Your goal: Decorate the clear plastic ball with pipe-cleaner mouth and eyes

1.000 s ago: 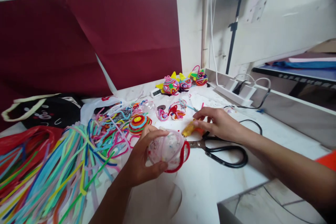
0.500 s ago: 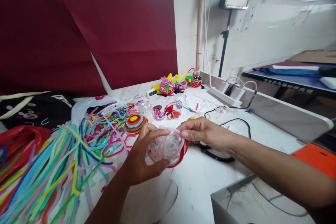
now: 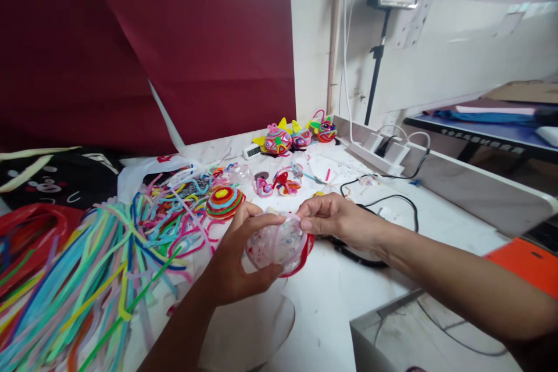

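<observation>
1. Since one second earlier, the right hand (image 3: 337,221) has left the side of the scissors (image 3: 358,257) and come across to the clear dome (image 3: 276,244); the left hand (image 3: 233,270) has kept its grasp on the dome throughout
2. Clear dome: held just above the worktop (image 3: 340,308), near its front middle, between the two hands; flecks of colour show through its wall
3. Red rim (image 3: 306,254): a red fuzzy wire running round the dome's lower right edge
4. Left hand: curled around the dome, thumb over the top edge, fingers closed beneath
5. Right hand: thumb and forefinger pressed together, pinching a pale pink strand (image 3: 288,225) at the dome's upper right edge; remaining fingers folded
6. Scissors: black handles only, lying on the worktop behind the right wrist, blades hidden
7. Striped coil (image 3: 223,201): a round disc of red, yellow and green rings, just beyond the left thumb
8. Loose fuzzy wires (image 3: 100,261): a many-coloured heap covering the left part of the worktop
9. Small bent pieces (image 3: 283,183): pink, red and blue, behind the hands
10. Finished ornaments (image 3: 279,140): three in a row at the back edge, by the wall
11. Power strip (image 3: 383,154) and black cable (image 3: 394,200): to the right rear
12. Dark red sheet (image 3: 174,52): fixed to the wall behind
</observation>
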Tool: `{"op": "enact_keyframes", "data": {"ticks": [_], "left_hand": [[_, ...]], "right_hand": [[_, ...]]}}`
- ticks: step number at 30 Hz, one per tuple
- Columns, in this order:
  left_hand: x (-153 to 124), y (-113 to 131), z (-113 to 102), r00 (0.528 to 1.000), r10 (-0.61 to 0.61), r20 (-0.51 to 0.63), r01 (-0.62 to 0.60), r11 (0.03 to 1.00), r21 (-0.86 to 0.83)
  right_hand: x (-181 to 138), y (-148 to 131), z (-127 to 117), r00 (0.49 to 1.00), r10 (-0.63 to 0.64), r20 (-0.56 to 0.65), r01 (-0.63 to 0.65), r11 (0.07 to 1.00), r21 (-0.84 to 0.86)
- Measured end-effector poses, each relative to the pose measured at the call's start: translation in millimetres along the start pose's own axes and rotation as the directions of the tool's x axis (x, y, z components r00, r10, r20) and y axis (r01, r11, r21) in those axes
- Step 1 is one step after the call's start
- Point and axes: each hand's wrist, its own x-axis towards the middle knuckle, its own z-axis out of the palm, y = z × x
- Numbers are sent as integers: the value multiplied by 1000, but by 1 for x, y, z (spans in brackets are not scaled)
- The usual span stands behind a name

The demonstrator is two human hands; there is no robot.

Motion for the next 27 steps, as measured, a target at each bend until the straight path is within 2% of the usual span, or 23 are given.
{"op": "enact_keyframes", "data": {"ticks": [13,17,27], "left_hand": [[0,-8,5,998,21,-56,-24,998,-59],[0,-9,5,997,37,-71,-40,998,-45],[1,-9,5,995,43,-93,-40,999,30]], "right_hand": [[2,6,-9,997,-51,52,49,998,32],[1,9,-11,993,-66,95,63,997,40],[-2,3,-7,992,-62,108,52,995,87]]}}
